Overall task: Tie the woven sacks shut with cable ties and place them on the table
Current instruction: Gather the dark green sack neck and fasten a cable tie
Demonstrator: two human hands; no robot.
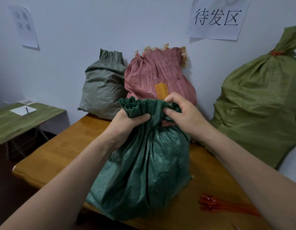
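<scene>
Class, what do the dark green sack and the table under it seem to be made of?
Dark green sack: likely woven plastic, slightly shiny; a fine crisscross weave shows. Table: apparently wood or wood veneer, glossy; orange-brown with reflections.

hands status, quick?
Left hand: closed, gripping the gathered neck of the dark green sack.
Right hand: closed, pinching the same neck from the other side.

Single head-worn wide-angle view, looking forward and down, close over a wooden table (49,156) toward a white wall (64,47); forearms entering from the bottom edge.
</scene>
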